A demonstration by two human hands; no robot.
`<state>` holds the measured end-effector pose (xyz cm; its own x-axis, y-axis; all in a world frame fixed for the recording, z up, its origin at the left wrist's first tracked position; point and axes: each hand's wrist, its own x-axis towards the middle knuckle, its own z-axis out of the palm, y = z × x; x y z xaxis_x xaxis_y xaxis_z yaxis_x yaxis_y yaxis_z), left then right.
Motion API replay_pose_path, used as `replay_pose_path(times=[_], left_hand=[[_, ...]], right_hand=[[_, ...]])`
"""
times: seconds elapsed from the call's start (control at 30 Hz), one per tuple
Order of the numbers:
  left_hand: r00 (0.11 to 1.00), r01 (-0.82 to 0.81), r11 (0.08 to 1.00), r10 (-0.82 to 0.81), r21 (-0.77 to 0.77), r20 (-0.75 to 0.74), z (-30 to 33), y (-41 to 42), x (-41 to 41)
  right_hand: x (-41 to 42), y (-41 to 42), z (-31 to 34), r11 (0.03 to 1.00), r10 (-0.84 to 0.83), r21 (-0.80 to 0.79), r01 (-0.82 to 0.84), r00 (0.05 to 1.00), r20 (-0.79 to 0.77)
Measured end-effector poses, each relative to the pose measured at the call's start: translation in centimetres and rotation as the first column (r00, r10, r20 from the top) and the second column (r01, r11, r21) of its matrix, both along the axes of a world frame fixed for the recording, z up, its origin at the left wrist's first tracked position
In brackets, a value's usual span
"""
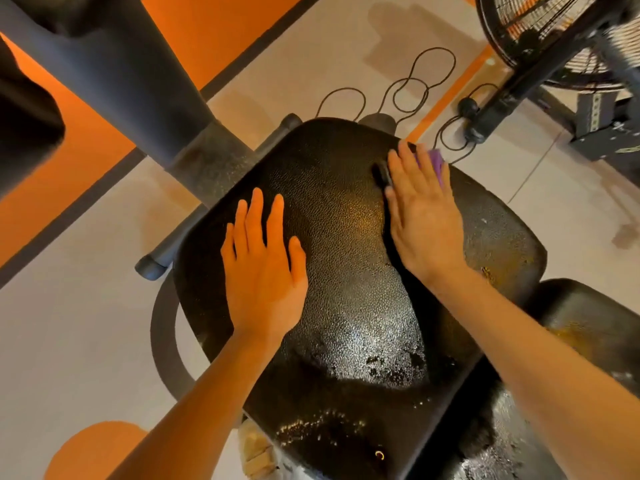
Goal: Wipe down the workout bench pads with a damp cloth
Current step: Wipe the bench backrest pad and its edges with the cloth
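A black, textured bench pad [346,237] fills the middle of the head view, with a wet sheen on its near part. My left hand [263,261] lies flat on the pad's left side, fingers spread, holding nothing. My right hand [422,216] presses flat on a purple cloth [437,161] at the pad's far right edge; only a small corner of the cloth shows beyond the fingers. A second black pad [588,323] adjoins at the lower right.
A grey machine frame [114,71] rises at the upper left, its foot bar [214,216] beside the pad. A black cable [408,91] loops on the floor behind. A floor fan [561,39] stands at the upper right. Orange floor [62,174] lies to the left.
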<state>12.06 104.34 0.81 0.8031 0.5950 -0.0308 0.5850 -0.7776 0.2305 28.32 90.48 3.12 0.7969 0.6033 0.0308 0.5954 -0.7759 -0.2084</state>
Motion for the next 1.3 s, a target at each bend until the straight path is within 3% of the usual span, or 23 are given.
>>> replay_pose_path(times=[0.07, 0.2, 0.27, 0.4, 0.57, 0.63, 0.73, 0.8, 0.93, 1.0, 1.03, 1.13, 1.2, 1.3], left_hand=[[1.000, -0.001, 1.000, 0.001, -0.001, -0.004, 0.0, 0.0, 0.0], [1.000, 0.002, 1.000, -0.002, 0.001, 0.001, 0.2, 0.0, 0.0], [1.000, 0.006, 1.000, -0.006, -0.007, 0.007, 0.2, 0.0, -0.1], [1.000, 0.009, 1.000, -0.009, -0.009, 0.015, -0.1, 0.0, -0.1], [1.000, 0.005, 1.000, -0.005, -0.008, 0.019, 0.0, 0.2, 0.0], [1.000, 0.015, 1.000, -0.015, -0.012, 0.012, 0.1, 0.2, 0.0], [1.000, 0.016, 1.000, -0.015, -0.020, 0.022, 0.0, 0.1, 0.0], [0.999, 0.019, 1.000, -0.018, -0.020, 0.037, -0.1, 0.1, 0.1], [0.999, 0.015, 0.998, -0.013, -0.058, 0.034, 0.2, 0.3, 0.0], [0.999, 0.029, 0.996, -0.026, -0.083, 0.036, 0.7, 0.4, 0.0], [0.998, 0.041, 0.995, -0.037, -0.096, 0.044, 1.0, 0.4, -0.3], [0.997, 0.032, 0.995, -0.025, -0.091, 0.078, 1.9, 0.1, -3.0], [0.994, -0.006, 0.993, 0.018, -0.116, 0.104, 2.3, -0.4, -6.0], [0.988, -0.072, 0.981, 0.095, -0.182, 0.120, 2.3, -1.4, -9.5]], right_hand=[[-3.3, -0.9, -0.3, 0.998, -0.050, 0.044, 0.050, 0.999, -0.019], [-12.2, -5.2, 0.7, 0.995, 0.096, -0.013, -0.097, 0.991, -0.093], [-8.7, -3.6, 0.4, 0.996, 0.089, -0.009, -0.090, 0.991, -0.095], [-1.5, 1.4, -0.3, 0.992, -0.126, 0.012, 0.126, 0.992, -0.011], [-13.6, -4.5, 0.8, 0.996, 0.073, -0.035, -0.076, 0.992, -0.101], [-11.2, -4.1, 0.3, 0.991, 0.128, -0.024, -0.131, 0.986, -0.106], [-2.8, 1.4, -0.3, 0.999, -0.031, -0.007, 0.031, 0.999, -0.030], [-2.0, 2.4, -0.7, 0.997, -0.079, 0.004, 0.079, 0.997, 0.005], [-13.2, -4.4, 0.8, 0.987, 0.156, -0.030, -0.160, 0.982, -0.104], [-13.5, -5.7, 1.2, 0.965, 0.258, -0.024, -0.263, 0.959, -0.118], [-11.6, -4.8, 1.0, 0.964, 0.262, -0.022, -0.266, 0.958, -0.113], [-3.9, 1.5, 0.3, 0.998, 0.054, -0.025, -0.056, 0.996, -0.074], [-3.1, 3.1, 0.0, 0.998, -0.058, 0.018, 0.059, 0.996, -0.066], [-11.6, -0.4, 0.4, 0.996, 0.088, 0.035, -0.085, 0.990, -0.107]])
